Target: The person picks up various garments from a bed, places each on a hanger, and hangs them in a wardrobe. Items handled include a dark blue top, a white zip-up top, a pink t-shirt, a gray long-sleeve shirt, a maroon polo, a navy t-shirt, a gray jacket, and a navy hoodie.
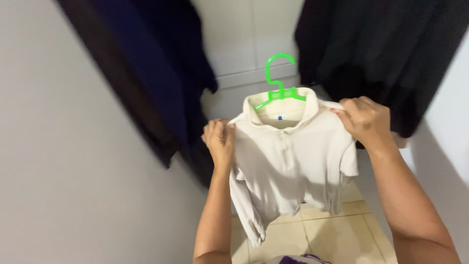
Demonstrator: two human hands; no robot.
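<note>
Pinching each shoulder of the cream shirt (293, 156), my left hand (220, 142) and right hand (365, 121) steady it; uneven pull could slip it off the green hanger (279, 80) between them.

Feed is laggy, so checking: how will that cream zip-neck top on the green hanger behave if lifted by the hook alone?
The cream top is probably floppy: its sleeves droop. It looks light, held by pinches of the left hand and right hand. The thin green hanger may tilt and let a shoulder slip.
</note>
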